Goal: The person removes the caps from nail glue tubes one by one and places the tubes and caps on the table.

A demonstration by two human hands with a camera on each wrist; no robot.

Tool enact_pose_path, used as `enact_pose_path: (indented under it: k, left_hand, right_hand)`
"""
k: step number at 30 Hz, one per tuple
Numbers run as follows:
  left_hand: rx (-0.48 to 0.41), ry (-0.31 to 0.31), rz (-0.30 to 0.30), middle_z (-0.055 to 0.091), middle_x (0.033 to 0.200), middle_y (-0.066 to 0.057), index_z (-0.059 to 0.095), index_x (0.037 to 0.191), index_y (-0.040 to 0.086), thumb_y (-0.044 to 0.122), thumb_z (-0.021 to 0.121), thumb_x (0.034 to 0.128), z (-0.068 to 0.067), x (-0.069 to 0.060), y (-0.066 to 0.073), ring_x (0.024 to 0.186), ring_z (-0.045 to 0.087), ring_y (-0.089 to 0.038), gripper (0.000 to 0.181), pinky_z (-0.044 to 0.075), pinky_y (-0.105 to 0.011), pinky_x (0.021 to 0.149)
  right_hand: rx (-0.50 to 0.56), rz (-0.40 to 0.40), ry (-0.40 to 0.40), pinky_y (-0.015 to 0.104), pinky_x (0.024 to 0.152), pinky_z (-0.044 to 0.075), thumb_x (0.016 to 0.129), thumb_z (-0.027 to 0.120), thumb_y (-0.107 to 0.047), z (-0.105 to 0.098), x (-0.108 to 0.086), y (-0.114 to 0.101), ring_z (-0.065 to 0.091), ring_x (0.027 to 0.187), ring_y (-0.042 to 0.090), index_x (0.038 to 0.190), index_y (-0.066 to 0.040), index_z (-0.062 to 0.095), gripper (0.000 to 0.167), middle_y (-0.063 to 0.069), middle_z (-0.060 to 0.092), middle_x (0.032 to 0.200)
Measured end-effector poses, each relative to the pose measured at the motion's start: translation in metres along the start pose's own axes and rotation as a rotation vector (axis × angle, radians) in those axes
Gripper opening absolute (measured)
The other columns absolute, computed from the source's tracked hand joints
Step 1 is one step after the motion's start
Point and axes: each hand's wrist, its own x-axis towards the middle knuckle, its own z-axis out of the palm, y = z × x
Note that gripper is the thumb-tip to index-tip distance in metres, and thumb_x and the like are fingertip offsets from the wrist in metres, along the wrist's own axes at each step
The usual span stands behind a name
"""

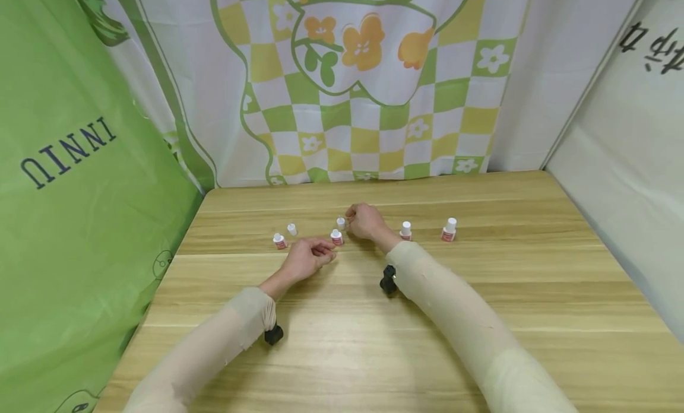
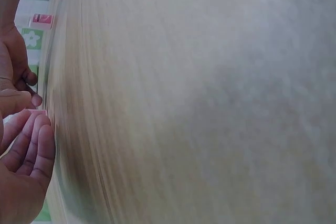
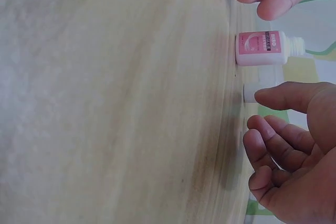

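Standing uncapped, one small bottle (image 1: 336, 238) is near the left hand (image 1: 307, 258), which is relaxed. The right hand (image 1: 366, 221) — loose also (nothing gripped) — is beside the white cap (image 1: 341, 223).

Landmark: small uncapped white bottle with red label (image 1: 336, 240), upright on light wood-grain tabletop (image 1: 331, 342). Just behind landmark: loose white cylindrical cap (image 1: 341, 223), with bare right hand (image 1: 366, 221) just beside. In front and to the left of landmark: bare left hand (image 1: 307, 258). Farther left: second uncapped red-labelled bottle (image 1: 280, 242), near second loose white cap (image 1: 292, 229). Right of landmark: capped red-labelled white bottle (image 1: 406, 231), then matching capped bottle (image 1: 449, 229).
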Motion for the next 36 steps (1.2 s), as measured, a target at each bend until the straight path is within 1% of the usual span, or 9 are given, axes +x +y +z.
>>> enact_pose_path:
  k: [10, 17, 23, 27, 36]
  left_hand:
    - [-0.014, 0.002, -0.022, 0.077, 0.088, -0.007, 0.077, 0.102, 0.005, 0.013, 0.076, 0.0877, 0.002, 0.002, 0.002, 0.073, 0.067, -0.01, 0.017, 0.055, -0.022, 0.067]
    - [-0.008, 0.01, -0.038, 0.076, 0.088, -0.005, 0.077, 0.101, 0.007, 0.015, 0.076, 0.0883, 0.002, 0.003, 0.001, 0.074, 0.066, -0.009, 0.015, 0.055, -0.021, 0.067]
    - [-0.015, 0.018, -0.034, 0.076, 0.089, -0.004, 0.078, 0.1, 0.008, 0.015, 0.075, 0.0889, 0.003, 0.004, 0.002, 0.074, 0.066, -0.009, 0.013, 0.055, -0.021, 0.066]
    - [-0.035, 0.026, -0.028, 0.076, 0.091, -0.005, 0.078, 0.1, 0.008, 0.013, 0.076, 0.0883, 0.004, 0.004, 0.005, 0.074, 0.066, -0.009, 0.013, 0.055, -0.021, 0.067]
    - [-0.045, 0.043, -0.027, 0.076, 0.093, -0.007, 0.077, 0.1, 0.007, 0.012, 0.075, 0.0882, 0.005, 0.002, 0.009, 0.075, 0.066, -0.01, 0.013, 0.055, -0.02, 0.068]
  right_hand:
    - [0.024, 0.001, -0.028, 0.038, 0.095, 0.053, 0.087, 0.065, -0.009, -0.005, -0.008, 0.0, 0.068, 0.104, 0.026, 0.122, -0.004, 0.066, 0.035, 0.009, 0.074, 0.11]
    - [0.047, -0.01, -0.031, 0.038, 0.095, 0.053, 0.087, 0.069, -0.012, -0.006, -0.014, 0.0, 0.068, 0.104, 0.025, 0.121, -0.004, 0.066, 0.034, 0.008, 0.074, 0.109]
    - [0.062, -0.015, -0.025, 0.037, 0.094, 0.053, 0.086, 0.069, -0.013, -0.008, -0.02, -0.001, 0.069, 0.1, 0.023, 0.119, -0.005, 0.067, 0.034, 0.007, 0.075, 0.106]
    - [0.075, -0.017, -0.029, 0.037, 0.094, 0.053, 0.087, 0.071, -0.014, -0.008, -0.023, -0.001, 0.068, 0.099, 0.022, 0.119, -0.005, 0.067, 0.033, 0.006, 0.074, 0.105]
    - [0.065, -0.064, -0.021, 0.039, 0.095, 0.053, 0.088, 0.073, -0.015, -0.01, -0.032, -0.003, 0.068, 0.098, 0.024, 0.116, -0.004, 0.068, 0.031, 0.007, 0.074, 0.102]
